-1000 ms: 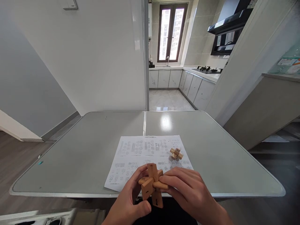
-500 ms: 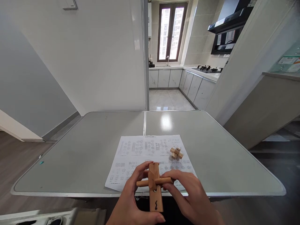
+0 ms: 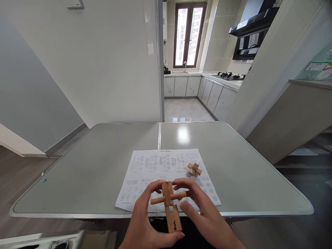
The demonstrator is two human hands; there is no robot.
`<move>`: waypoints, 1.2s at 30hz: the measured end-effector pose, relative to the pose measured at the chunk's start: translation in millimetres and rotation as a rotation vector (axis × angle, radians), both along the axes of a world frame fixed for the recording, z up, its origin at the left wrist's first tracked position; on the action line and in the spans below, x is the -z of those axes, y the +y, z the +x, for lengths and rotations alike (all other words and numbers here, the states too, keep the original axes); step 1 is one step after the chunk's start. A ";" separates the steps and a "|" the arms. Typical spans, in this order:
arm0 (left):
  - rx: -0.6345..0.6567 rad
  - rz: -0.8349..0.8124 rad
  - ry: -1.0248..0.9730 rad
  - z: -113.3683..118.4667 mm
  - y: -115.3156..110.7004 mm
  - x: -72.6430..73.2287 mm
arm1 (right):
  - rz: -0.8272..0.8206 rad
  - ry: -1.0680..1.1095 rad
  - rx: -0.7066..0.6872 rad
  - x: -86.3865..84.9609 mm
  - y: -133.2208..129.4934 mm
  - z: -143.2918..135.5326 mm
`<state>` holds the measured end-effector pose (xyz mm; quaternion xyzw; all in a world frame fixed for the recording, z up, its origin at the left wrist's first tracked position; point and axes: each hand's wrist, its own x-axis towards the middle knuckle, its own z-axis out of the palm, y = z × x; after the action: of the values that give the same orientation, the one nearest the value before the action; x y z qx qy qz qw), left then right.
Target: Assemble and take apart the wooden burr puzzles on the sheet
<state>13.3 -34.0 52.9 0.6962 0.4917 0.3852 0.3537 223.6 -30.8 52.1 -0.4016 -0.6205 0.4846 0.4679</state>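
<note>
My left hand [image 3: 145,221] grips a flat wooden puzzle piece [image 3: 173,220] by its two ends, with the thumb under the near end and fingers at the far end. Black marks show on both ends, and a slot opens near its middle. A thin wooden rod [image 3: 157,200] lies across the piece, sticking out on both sides. My right hand [image 3: 207,211] is open beside them, thumb and forefinger apart around the rod's right end. Its fingertips are close to the far end of the piece; whether they touch it I cannot tell.
Printed paper [image 3: 129,193] with rows of small diagrams lies under and beyond my hands on the grey-green table [image 3: 246,173]. An assembled wooden burr puzzle [image 3: 194,169] rests on the paper's right side. A small teal bit [image 3: 44,180] sits near the left edge.
My right thumb and fingers have let go of the rod's right end and spread apart. The rod now slants up to the right more, and the slot below it shows more.
</note>
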 end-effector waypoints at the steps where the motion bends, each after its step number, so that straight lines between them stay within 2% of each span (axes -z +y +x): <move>1: -0.001 0.037 0.030 1.5 0.2 -1.0 | -0.083 0.080 -0.072 1.4 -0.5 0.6; 4: 0.054 0.157 0.103 7.1 0.6 -4.9 | -0.293 0.257 -0.210 3.8 -3.4 -0.6; 7: 0.121 0.252 0.141 10.8 0.7 -7.5 | -0.413 0.331 -0.218 3.2 -6.3 -5.6; 11: 0.128 0.326 0.174 10.3 0.6 -7.5 | -0.434 0.387 -0.199 3.6 -7.6 -7.4; 14: 0.085 0.362 0.175 6.5 -0.3 -6.3 | -0.392 0.393 -0.138 5.9 -6.5 1.9; 17: 0.018 0.312 0.114 -0.1 -2.3 0.0 | -0.349 0.340 -0.059 8.2 -4.5 16.0; 20: -0.033 0.111 -0.164 -7.2 -3.5 12.8 | -0.295 0.235 0.004 13.9 -1.8 22.4; 22: -0.022 -0.052 -0.450 -9.9 -2.8 20.5 | -0.236 0.051 0.082 21.9 0.7 18.9; 24: 0.032 -0.142 -0.696 -10.0 -1.5 23.2 | -0.164 -0.190 0.172 33.2 4.0 11.3; 27: 0.120 -0.190 -0.933 -6.1 -2.1 14.6 | -0.008 -0.423 0.214 53.0 10.4 0.0; 29: 0.116 -0.258 -1.041 -2.7 -5.2 4.3 | 0.071 -0.500 0.222 65.8 14.9 -3.6; 32: 0.149 -0.296 -1.133 0.1 -11.0 -7.4 | 0.130 -0.582 0.205 82.1 20.5 -3.3; 36: 0.295 -0.243 -1.194 -0.4 -14.6 -14.2 | 0.154 -0.635 0.178 97.3 25.5 0.7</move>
<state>12.9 -48.5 67.1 0.3764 0.1481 0.5962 0.6935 224.3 -5.3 -45.2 -0.5485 -0.7326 0.2443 0.3206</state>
